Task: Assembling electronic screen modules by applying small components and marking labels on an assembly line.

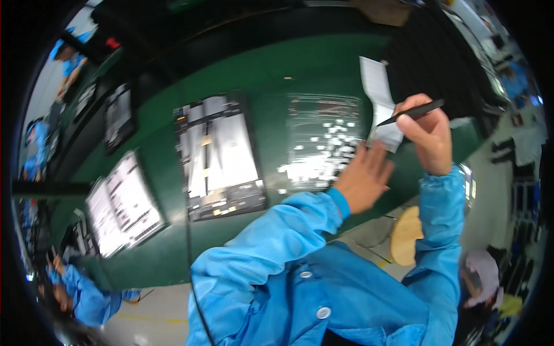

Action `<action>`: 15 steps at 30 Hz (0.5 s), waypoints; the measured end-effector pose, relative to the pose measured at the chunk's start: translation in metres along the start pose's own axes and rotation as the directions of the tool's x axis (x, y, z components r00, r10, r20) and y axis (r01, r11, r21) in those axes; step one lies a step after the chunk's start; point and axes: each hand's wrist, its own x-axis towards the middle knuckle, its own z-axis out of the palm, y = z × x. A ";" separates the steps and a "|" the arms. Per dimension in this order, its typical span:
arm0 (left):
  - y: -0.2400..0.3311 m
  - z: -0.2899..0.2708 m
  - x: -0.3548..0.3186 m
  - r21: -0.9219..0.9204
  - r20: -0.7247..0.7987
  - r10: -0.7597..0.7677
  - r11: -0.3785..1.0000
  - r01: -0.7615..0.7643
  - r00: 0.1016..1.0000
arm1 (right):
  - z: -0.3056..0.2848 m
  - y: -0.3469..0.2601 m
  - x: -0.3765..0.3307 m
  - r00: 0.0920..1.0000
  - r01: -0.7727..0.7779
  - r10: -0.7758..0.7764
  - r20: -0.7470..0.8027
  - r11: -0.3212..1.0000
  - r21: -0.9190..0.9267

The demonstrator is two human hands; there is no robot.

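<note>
My right hand [430, 135] grips a slim black pair of tweezers [412, 112], its pointed tip down over a folded white strip of sheet [378, 86]. My left hand [365, 177] lies with its fingers stretched out, the fingertips at the near end of that strip. Beside the left hand is a clear flat tray [297, 121] scattered with several small white pieces. Left of the tray an opened tablet-like device [231, 150] lies flat, showing silvery panels and dark inner parts. Whether the tweezers touch the strip I cannot tell.
The green tabletop [274, 75] bends across the view. A white-and-black sheet or tray [127, 205] rests at the left, with a dark device [119, 118] behind it. Black ridged material [433, 63] is at the far right. A stool [407, 235] stands below the edge; other people work nearby.
</note>
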 end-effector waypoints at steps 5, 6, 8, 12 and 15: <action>-0.001 -0.114 -0.056 -0.105 -0.043 -0.100 0.990 0.095 0.994 | 0.095 -0.012 0.092 0.946 0.109 -0.089 0.312 0.993 -0.045; -0.010 -0.136 -0.074 -0.130 -0.056 -0.164 0.979 0.155 0.985 | 0.117 -0.005 0.110 0.935 0.077 -0.066 0.347 0.997 -0.018; -0.028 -0.177 -0.106 -0.140 -0.103 -0.290 0.951 0.275 0.951 | 0.155 0.014 0.139 0.907 -0.003 -0.001 0.421 1.000 0.008; -0.074 -0.219 -0.154 -0.041 -0.228 -0.447 0.892 0.450 0.865 | 0.210 0.047 0.178 0.870 -0.115 0.099 0.482 0.993 0.004; -0.110 -0.226 -0.176 0.017 -0.267 -0.496 0.855 0.519 0.826 | 0.240 0.061 0.192 0.850 -0.168 0.155 0.503 0.986 -0.020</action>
